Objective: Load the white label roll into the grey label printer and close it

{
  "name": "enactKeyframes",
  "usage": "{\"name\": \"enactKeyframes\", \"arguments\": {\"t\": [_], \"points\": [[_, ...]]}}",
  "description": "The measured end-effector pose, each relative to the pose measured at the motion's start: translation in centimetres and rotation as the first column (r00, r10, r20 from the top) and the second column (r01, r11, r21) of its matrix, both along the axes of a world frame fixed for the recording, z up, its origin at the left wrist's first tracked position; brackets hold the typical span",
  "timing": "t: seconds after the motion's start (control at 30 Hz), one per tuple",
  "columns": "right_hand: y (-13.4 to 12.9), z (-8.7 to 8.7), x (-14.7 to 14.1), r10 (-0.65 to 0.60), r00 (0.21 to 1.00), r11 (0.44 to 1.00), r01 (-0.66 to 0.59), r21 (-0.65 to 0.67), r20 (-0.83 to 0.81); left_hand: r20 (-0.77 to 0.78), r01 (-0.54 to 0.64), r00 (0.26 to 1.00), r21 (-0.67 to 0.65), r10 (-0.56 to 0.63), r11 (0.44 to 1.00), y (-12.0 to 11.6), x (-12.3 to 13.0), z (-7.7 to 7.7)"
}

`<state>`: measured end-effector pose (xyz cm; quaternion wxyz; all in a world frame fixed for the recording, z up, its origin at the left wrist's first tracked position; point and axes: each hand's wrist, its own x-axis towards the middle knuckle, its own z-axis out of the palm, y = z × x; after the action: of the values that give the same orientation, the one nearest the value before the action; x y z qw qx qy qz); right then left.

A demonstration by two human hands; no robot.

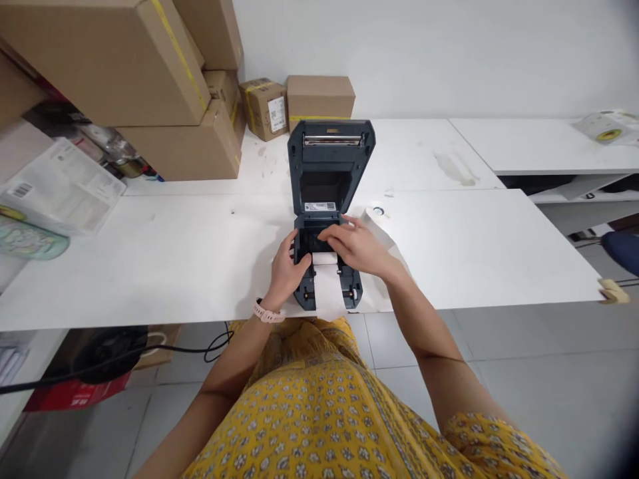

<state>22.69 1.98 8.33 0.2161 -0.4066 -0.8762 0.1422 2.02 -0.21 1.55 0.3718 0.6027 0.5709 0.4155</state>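
A dark blue-grey label printer (pixel 353 285) stands on the table's front edge with its lid (pixel 294 169) raised upright. Inside it sits a small white paper roll (pixel 324 258), its strip (pixel 328 293) running out over the front toward me. My left hand (pixel 288 271), with a pink watch band (pixel 268 313) on the wrist, grips the printer's left wall, thumb inside beside the roll. Reaching in from the right, my right hand (pixel 357 245) has curled fingers in the bay behind the roll; what they pinch, if anything, is hidden.
A white paper roll (pixel 374 216) with a loose strip lies right of the printer. Cardboard boxes (pixel 170 150) are stacked at the back left, near a clear plastic box (pixel 64 183). More rolls (pixel 609 126) lie far right. A black cable (pixel 180 348) hangs below the table.
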Motion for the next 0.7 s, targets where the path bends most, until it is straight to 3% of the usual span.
{"name": "enactKeyframes", "arguments": {"t": [0.13,0.27,0.43,0.5,0.57,0.6,0.63,0.67,0.7], "points": [[1.2,-1.5,-1.1,0.138,0.948,0.99,-0.131,-0.044,0.288,-0.001,-0.025,1.0,-0.006,0.025,1.0,-0.1,0.2,-0.1],[2.1,-2.2,-1.7,0.219,0.909,0.975,-0.188,-0.119,0.355,-0.018,-0.032,0.999,-0.009,0.032,0.999,-0.2,0.1,-0.2],[2.6,-0.5,0.0,0.342,0.936,0.903,-0.303,-0.304,0.084,-0.073,0.041,0.997,0.021,-0.04,0.999,-0.1,-0.5,-0.3],[2.2,0.7,2.3,0.402,0.912,0.843,-0.404,-0.356,-0.082,-0.083,0.073,0.994,0.028,-0.07,0.997,-0.1,-0.7,-0.3],[0.9,1.3,5.8,0.385,0.888,0.83,-0.452,-0.326,-0.251,-0.1,0.076,0.992,0.024,-0.073,0.997,-0.2,-0.7,-0.2],[-0.1,1.2,8.0,0.345,0.877,0.853,-0.442,-0.28,-0.334,-0.116,0.071,0.991,0.019,-0.068,0.997,-0.2,-0.7,-0.1],[-1.3,0.8,10.2,0.215,0.857,0.927,-0.33,-0.178,-0.469,-0.134,0.064,0.989,0.013,-0.062,0.998,-0.3,-0.7,0.0],[-2.6,0.3,12.4,0.053,0.797,0.986,-0.137,-0.095,-0.602,-0.148,0.056,0.988,0.009,-0.055,0.998,-0.4,-0.6,0.0],[-3.8,-0.4,14.5,-0.106,0.713,0.994,0.08,-0.069,-0.693,-0.154,0.05,0.987,0.009,-0.048,0.999,-0.5,-0.6,0.1]]}}
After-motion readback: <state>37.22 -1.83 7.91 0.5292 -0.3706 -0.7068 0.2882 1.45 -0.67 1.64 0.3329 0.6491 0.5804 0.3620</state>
